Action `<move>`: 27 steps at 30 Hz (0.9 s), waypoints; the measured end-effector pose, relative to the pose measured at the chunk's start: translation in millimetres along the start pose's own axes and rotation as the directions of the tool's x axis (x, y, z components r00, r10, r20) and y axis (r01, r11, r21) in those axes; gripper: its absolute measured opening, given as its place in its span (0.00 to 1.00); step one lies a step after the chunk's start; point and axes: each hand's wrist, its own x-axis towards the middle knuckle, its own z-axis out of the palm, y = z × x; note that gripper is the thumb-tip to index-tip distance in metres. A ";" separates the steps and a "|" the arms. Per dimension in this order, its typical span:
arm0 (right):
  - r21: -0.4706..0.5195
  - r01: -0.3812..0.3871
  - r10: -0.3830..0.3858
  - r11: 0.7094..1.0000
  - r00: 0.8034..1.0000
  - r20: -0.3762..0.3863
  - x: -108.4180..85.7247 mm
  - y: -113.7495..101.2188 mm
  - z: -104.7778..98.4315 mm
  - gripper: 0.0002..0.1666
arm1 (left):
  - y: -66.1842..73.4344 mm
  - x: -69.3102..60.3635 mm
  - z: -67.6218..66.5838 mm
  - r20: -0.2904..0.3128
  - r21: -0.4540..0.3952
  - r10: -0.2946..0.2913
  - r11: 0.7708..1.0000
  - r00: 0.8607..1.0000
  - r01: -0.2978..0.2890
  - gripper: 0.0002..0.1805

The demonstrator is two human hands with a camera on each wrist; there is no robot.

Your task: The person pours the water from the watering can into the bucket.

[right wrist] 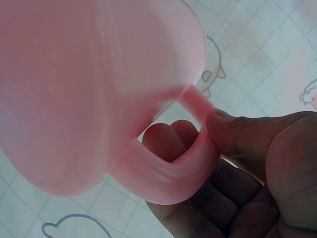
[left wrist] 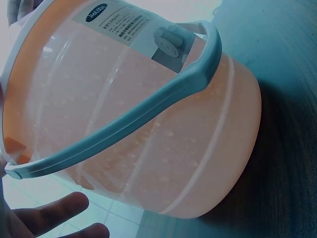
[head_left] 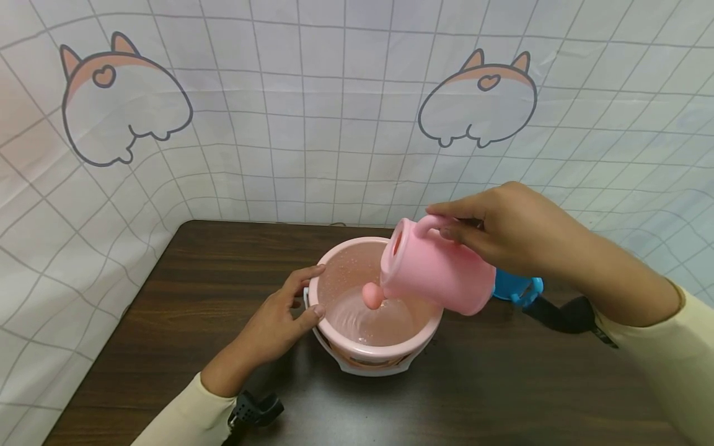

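A pink bucket (head_left: 372,353) with a pale folded-down handle (left wrist: 148,106) stands on the table, ripples and droplets showing inside it. My left hand (head_left: 273,322) holds its left rim, thumb and a finger over the edge; in the left wrist view two fingers stick out free beside the wall. With my right hand (head_left: 502,229) I grip the looped handle (right wrist: 168,181) of a pink watering can (head_left: 440,269), fingers curled through it. The can is tilted left above the bucket, its round-ended spout (head_left: 372,295) over the opening. Any stream of water is hard to make out.
Behind the watering can sits a blue object (head_left: 510,286), mostly hidden by the can and right hand. The dark wooden table (head_left: 223,260) ends at a white grid-patterned curtain (head_left: 323,155) at the back and left. Dark straps sit on both wrists.
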 end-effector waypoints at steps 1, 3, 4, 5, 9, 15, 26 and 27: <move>0.000 0.001 -0.001 1.000 1.000 0.009 1.5 -0.5 -0.7 0.19 | -0.3 0.1 0.1 -0.001 -0.001 0.003 1.000 1.000 -0.003 0.34; -0.008 0.003 -0.003 1.000 1.000 0.026 4.2 -1.5 -2.0 0.19 | -0.2 0.2 0.1 -0.002 -0.006 0.009 1.000 1.000 -0.009 0.34; -0.009 -0.003 0.004 1.000 0.999 0.037 5.5 -2.2 -2.6 0.19 | -0.1 0.3 0.1 -0.002 -0.005 0.008 1.000 1.000 -0.008 0.34; -0.010 -0.013 0.013 1.000 0.999 0.049 6.6 -3.1 -3.3 0.20 | -0.2 0.1 0.1 -0.003 -0.003 0.008 1.000 1.000 -0.008 0.34; -0.013 -0.088 0.089 0.996 0.991 0.100 10.9 -6.5 -5.2 0.20 | -0.2 0.1 0.3 -0.002 -0.003 0.001 1.000 1.000 -0.001 0.34; -0.019 -0.135 0.136 0.991 0.981 0.135 16.8 -9.8 -6.6 0.20 | -2.3 0.6 1.0 -0.005 0.001 0.002 1.000 1.000 -0.002 0.34; -0.045 -0.117 0.123 0.992 0.976 0.182 25.8 -14.2 -8.7 0.19 | -0.1 -1.2 -0.4 0.002 0.006 -0.017 1.000 1.000 0.017 0.34; -0.047 -0.116 0.123 0.992 0.975 0.187 26.5 -14.6 -8.9 0.19 | 0.0 -1.3 -0.6 0.004 0.006 -0.022 1.000 1.000 0.022 0.34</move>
